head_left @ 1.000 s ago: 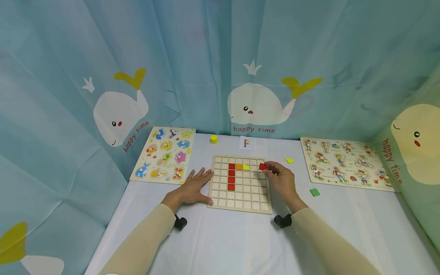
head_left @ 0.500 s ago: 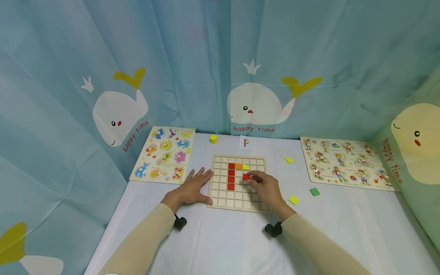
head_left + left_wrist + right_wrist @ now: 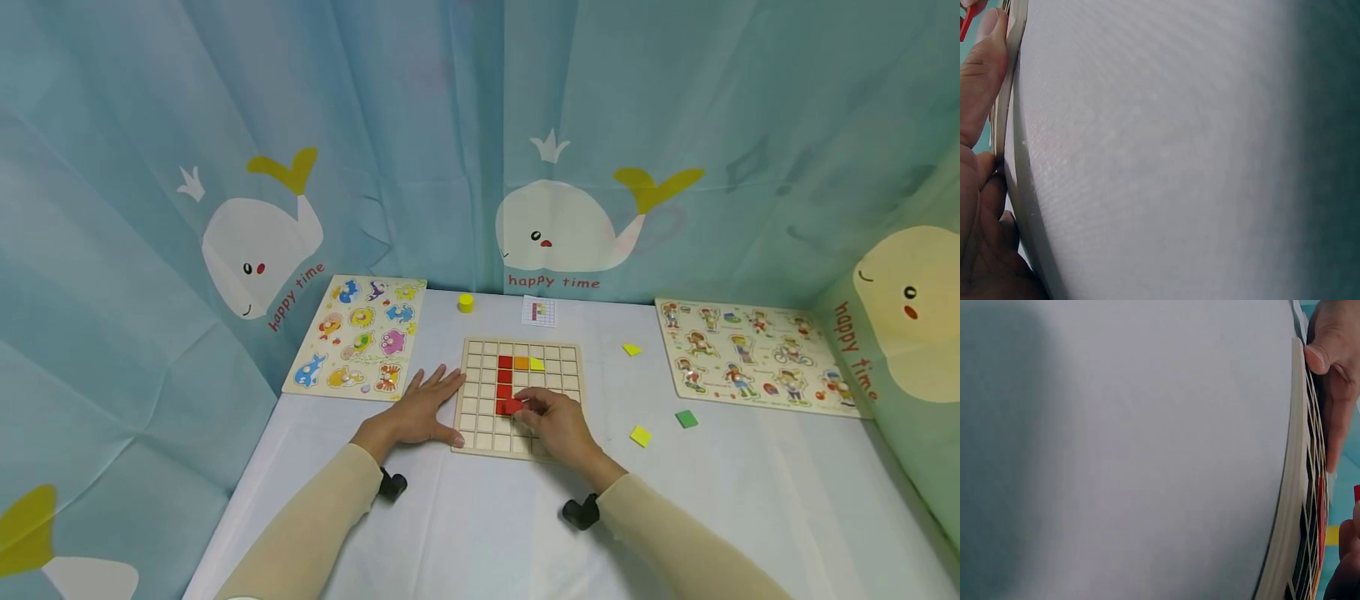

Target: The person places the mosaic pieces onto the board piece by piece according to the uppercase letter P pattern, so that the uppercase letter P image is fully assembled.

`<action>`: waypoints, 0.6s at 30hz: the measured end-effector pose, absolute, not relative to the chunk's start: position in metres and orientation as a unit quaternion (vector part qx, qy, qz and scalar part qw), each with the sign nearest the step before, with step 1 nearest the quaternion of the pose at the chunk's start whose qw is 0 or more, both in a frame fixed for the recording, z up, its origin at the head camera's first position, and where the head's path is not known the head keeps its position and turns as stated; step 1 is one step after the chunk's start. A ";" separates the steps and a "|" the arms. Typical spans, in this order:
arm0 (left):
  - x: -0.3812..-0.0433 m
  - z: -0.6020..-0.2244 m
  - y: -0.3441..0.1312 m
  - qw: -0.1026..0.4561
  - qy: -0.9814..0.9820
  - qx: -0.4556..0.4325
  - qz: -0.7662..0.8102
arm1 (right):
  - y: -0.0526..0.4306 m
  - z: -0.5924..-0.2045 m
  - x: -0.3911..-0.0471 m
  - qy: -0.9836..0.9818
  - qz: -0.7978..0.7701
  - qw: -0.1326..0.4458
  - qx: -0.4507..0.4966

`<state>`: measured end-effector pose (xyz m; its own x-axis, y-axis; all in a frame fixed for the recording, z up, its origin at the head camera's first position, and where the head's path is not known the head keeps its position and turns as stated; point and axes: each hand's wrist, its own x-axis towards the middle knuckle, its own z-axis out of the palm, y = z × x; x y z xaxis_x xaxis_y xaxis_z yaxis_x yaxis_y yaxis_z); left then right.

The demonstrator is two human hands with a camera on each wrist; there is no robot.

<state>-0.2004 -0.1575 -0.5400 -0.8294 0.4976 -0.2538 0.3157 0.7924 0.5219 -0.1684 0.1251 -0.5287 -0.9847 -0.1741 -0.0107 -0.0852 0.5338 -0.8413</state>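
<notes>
A wooden grid board (image 3: 480, 442) lies on the table with a column of red tiles (image 3: 505, 377) in its cells, an orange tile (image 3: 522, 363) and a yellow tile (image 3: 537, 364) beside the top one. My right hand (image 3: 558, 423) pinches another red tile (image 3: 513, 406) over the lower end of that column. In the right wrist view this tile (image 3: 1357, 494) shows at the right edge, above the board. With fingers spread, my left hand (image 3: 422, 413) rests at the board's left edge, its thumb (image 3: 988, 56) on the rim.
Loose yellow tiles (image 3: 641, 436) and a green tile (image 3: 687, 419) lie right of the board. Behind it are a small pattern card (image 3: 539, 312) and a yellow cylinder (image 3: 466, 303). Picture puzzles stand left (image 3: 352, 333) and right (image 3: 757, 358). A curtain (image 3: 450, 167) hangs behind the table.
My right hand has carried the red tile left and nearer across the board. A yellow tile now shows on the table, right of the board. My left hand has stayed put.
</notes>
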 end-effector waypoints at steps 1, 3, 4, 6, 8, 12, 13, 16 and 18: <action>-0.201 -0.540 -0.157 0.193 0.927 0.219 0.236 | 0.124 -0.529 -0.168 0.875 -0.476 0.051 -0.072; -0.201 -0.540 -0.158 0.191 0.926 0.221 0.239 | 0.122 -0.530 -0.166 0.877 -0.473 0.058 -0.069; -0.201 -0.540 -0.158 0.191 0.926 0.221 0.238 | 0.121 -0.530 -0.166 0.879 -0.468 0.060 -0.069; -0.201 -0.541 -0.158 0.190 0.927 0.221 0.236 | 0.119 -0.531 -0.165 0.885 -0.455 0.061 -0.074; -0.201 -0.541 -0.158 0.190 0.928 0.219 0.234 | 0.118 -0.532 -0.164 0.890 -0.444 0.060 -0.082; -0.201 -0.542 -0.157 0.190 0.929 0.214 0.234 | 0.115 -0.534 -0.163 0.897 -0.426 0.054 -0.102; -0.201 -0.542 -0.157 0.190 0.929 0.213 0.235 | 0.114 -0.534 -0.163 0.898 -0.423 0.053 -0.104; -0.201 -0.542 -0.157 0.191 0.930 0.211 0.234 | 0.113 -0.534 -0.162 0.906 -0.407 0.050 -0.108; -0.201 -0.543 -0.157 0.190 0.930 0.210 0.234 | 0.113 -0.535 -0.162 0.910 -0.397 0.048 -0.110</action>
